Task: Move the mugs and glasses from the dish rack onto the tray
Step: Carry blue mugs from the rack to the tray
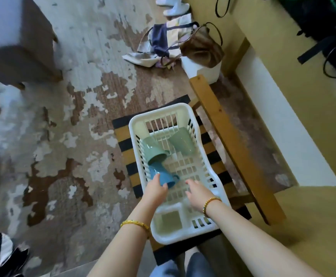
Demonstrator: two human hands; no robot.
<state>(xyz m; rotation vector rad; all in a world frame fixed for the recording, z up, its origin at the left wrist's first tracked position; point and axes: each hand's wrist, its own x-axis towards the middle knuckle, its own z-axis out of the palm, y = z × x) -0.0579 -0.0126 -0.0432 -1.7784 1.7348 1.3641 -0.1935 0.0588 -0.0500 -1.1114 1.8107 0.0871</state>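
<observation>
Three unlabelled mugs [156,150] in rack [185,108]

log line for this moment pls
left hand grips blue mug | right hand open over dish rack floor | two green mugs in rack | tray unseen

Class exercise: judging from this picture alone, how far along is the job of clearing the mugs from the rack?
Nothing looks done: no tray is in view. The left hand grips the blue ceramic mug; the right hand hovers open. Two pale green mugs remain in the white plastic dish rack.
</observation>
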